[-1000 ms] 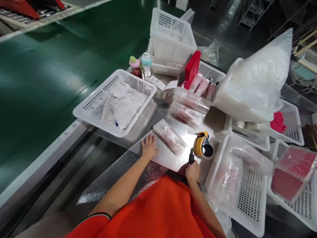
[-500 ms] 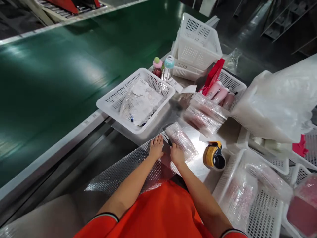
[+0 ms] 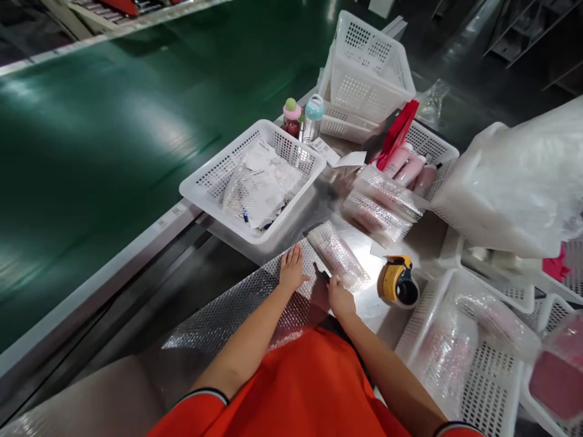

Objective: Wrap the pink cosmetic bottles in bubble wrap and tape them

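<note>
My left hand (image 3: 292, 268) lies flat on a sheet of clear bubble wrap (image 3: 255, 303), its fingers stretched out. The sheet runs from the metal table down to the left, past its edge. To its right, my right hand (image 3: 341, 297) is closed around a slim black-handled knife (image 3: 322, 273), whose tip points away from me over the wrap. The blade is too small to make out clearly. Just beyond the knife lies a bubble-wrapped bundle (image 3: 339, 255). A yellow and black tape dispenser (image 3: 398, 282) rests to the right of my right hand.
A white basket (image 3: 195, 188) with labelled packets stands ahead. Behind it are two drink bottles (image 3: 313, 118) and stacked baskets (image 3: 373, 73). Wrapped pink bottles (image 3: 380, 212) lie right of centre. More baskets (image 3: 494, 382) line the right side; a green conveyor belt (image 3: 113, 139) runs along the left.
My right hand has drawn the knife toward my body and slightly right along the bubble wrap. My left hand stays pressed on the sheet, with its thumb now spread wider. The view shifts slightly.
</note>
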### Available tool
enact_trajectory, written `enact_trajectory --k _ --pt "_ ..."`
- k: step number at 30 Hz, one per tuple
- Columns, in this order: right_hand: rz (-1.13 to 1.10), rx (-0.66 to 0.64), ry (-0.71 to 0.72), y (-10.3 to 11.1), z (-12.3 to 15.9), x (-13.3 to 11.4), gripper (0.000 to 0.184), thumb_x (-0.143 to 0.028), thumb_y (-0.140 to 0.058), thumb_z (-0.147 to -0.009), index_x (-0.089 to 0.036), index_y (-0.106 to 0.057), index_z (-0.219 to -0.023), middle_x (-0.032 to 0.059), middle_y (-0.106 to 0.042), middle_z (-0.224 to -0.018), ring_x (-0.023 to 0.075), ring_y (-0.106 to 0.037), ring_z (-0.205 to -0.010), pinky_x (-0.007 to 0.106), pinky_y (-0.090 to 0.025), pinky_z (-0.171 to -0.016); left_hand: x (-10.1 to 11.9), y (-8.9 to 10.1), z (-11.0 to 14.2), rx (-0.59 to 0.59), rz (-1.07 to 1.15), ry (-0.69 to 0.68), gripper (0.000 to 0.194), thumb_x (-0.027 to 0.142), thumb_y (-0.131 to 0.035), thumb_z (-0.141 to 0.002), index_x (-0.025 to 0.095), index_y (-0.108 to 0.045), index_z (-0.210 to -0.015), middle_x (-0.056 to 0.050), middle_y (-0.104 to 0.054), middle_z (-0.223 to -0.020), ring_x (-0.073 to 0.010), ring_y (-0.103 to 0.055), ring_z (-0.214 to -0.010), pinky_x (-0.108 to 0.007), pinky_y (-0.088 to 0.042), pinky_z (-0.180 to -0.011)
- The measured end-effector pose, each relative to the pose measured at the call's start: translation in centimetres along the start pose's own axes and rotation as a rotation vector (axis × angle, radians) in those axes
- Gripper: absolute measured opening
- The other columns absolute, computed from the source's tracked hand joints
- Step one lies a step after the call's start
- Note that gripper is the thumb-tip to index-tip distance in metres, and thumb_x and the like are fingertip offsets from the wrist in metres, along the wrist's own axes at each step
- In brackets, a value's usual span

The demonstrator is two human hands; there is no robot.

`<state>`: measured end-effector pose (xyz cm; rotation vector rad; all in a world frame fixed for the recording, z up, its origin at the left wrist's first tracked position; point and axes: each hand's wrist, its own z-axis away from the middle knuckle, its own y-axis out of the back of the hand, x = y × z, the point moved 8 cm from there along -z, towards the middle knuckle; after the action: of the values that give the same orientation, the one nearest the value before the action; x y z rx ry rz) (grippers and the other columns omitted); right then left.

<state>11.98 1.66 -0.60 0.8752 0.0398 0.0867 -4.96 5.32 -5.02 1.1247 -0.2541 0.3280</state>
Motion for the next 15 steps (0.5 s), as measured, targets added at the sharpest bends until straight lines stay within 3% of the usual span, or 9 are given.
enact_trajectory --k 4,7,10,12,13,15 --pt "-0.014 -0.100 -0.196 -4.0 8.7 8.6 0.039 -0.023 -0.024 -0.105 -0.017 -0.058 -0.125 0.0168 -0.068 -0.113 0.0268 -0.075 -0.091 0.036 -0.054 -0.075 0.0 -0.3 -0.1 -0.047 -0.002 0.016 0.103 0.035 -0.076 -0.081 0.013 -0.019 -0.163 -0.017 -0.008 -0.172 -0.0299 -0.013 -0.160 -0.049 -0.017 -0.129" --pt "-0.120 -0.054 -0.402 -6.0 11.9 12.5 0.045 -0.021 -0.020 -0.104 -0.013 -0.058 -0.127 0.0208 -0.067 -0.113 0.0278 -0.074 -0.093 0.038 -0.054 -0.078 0.2 -0.4 -0.2 -0.044 -0.013 0.011 0.103 0.036 -0.075 -0.081 0.012 -0.018 -0.163 -0.018 -0.007 -0.172 -0.0312 -0.012 -0.160 -0.050 -0.017 -0.129" --pt "-0.201 0.113 -0.615 -6.2 11.5 13.1 0.053 -0.012 -0.020 -0.098 -0.001 -0.047 -0.143 0.0304 -0.061 -0.123 0.0331 -0.071 -0.103 0.043 -0.055 -0.083 0.1 -0.5 0.3 -0.026 -0.036 0.004 0.101 0.037 -0.075 -0.082 0.014 -0.020 -0.163 -0.019 -0.008 -0.172 -0.0324 -0.012 -0.160 -0.053 -0.016 -0.128" --pt "-0.178 0.273 -0.688 -5.1 10.0 12.1 0.059 -0.010 -0.025 -0.095 0.001 -0.040 -0.151 0.0357 -0.054 -0.136 0.0402 -0.064 -0.119 0.052 -0.053 -0.089 -0.5 -0.7 1.0 -0.024 -0.063 -0.024 0.095 0.039 -0.074 -0.083 0.019 -0.025 -0.163 -0.018 -0.009 -0.172 -0.0330 -0.012 -0.160 -0.058 -0.016 -0.127" --pt "-0.146 0.363 -0.657 -4.0 9.0 11.1 0.060 -0.011 -0.028 -0.094 0.000 -0.039 -0.153 0.0364 -0.048 -0.143 0.0433 -0.057 -0.128 0.057 -0.051 -0.094 -0.8 -0.8 1.4 -0.025 -0.077 -0.053 0.092 0.039 -0.073 -0.084 0.022 -0.028 -0.162 -0.016 -0.009 -0.173 -0.0332 -0.012 -0.160 -0.061 -0.016 -0.126" --pt "-0.071 0.512 -0.439 -1.2 6.3 8.1 0.061 -0.017 -0.035 -0.096 -0.005 -0.038 -0.155 0.0326 -0.038 -0.156 0.0448 -0.041 -0.143 0.062 -0.042 -0.106 -1.5 -1.0 2.3 -0.028 -0.101 -0.114 0.085 0.042 -0.070 -0.086 0.027 -0.031 -0.161 -0.014 -0.009 -0.173 -0.0332 -0.013 -0.160 -0.065 -0.016 -0.124"
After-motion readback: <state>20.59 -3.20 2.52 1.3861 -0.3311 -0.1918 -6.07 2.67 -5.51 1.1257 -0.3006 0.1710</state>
